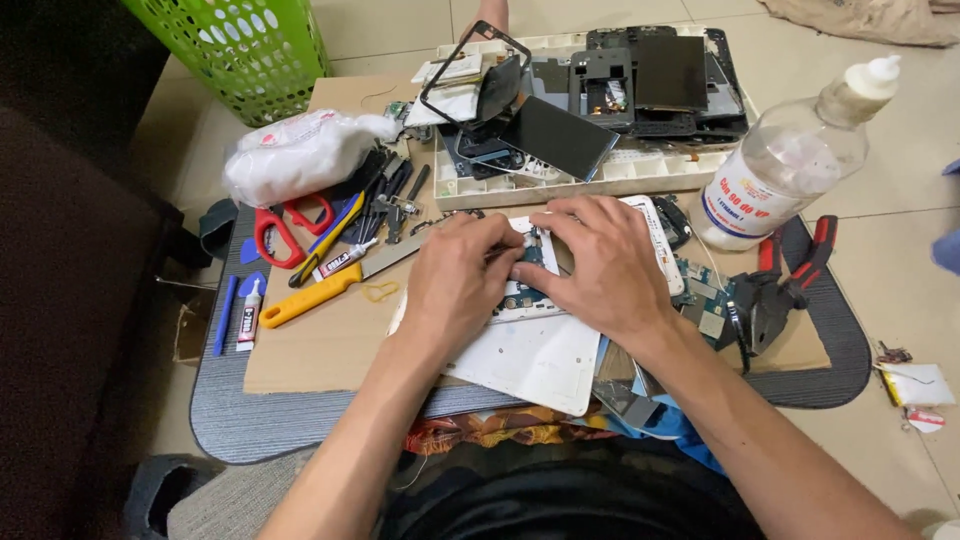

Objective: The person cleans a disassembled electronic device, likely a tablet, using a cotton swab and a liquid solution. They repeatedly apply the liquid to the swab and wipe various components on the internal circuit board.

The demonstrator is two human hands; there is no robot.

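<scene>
- Far left on the floor stands a green basket [240,50]; nearer, on the cardboard sheet [320,350], lie a white plastic bag [300,155], red-handled scissors [285,228] and a yellow-handled knife [320,292], with a small glue tube [248,313] just off the sheet's left edge.
- Near the middle, my left hand [460,285] rests on the opened phone body [530,290], fingers curled together and pinching at its small circuit board [528,262]; whether they grip anything I cannot tell.
- My right hand [605,270] lies flat over the phone's right half, fingers together, pressing it down onto a white panel [540,365].
- I judge I am working a small part loose from the board; the next move calls for a steady hold and a fine, gentle pull.
- Beyond my hands, a white tray [580,180] holds dark phone parts.
- Right of it stands a clear bottle [790,170], with red-handled pliers [785,290] near it.
</scene>
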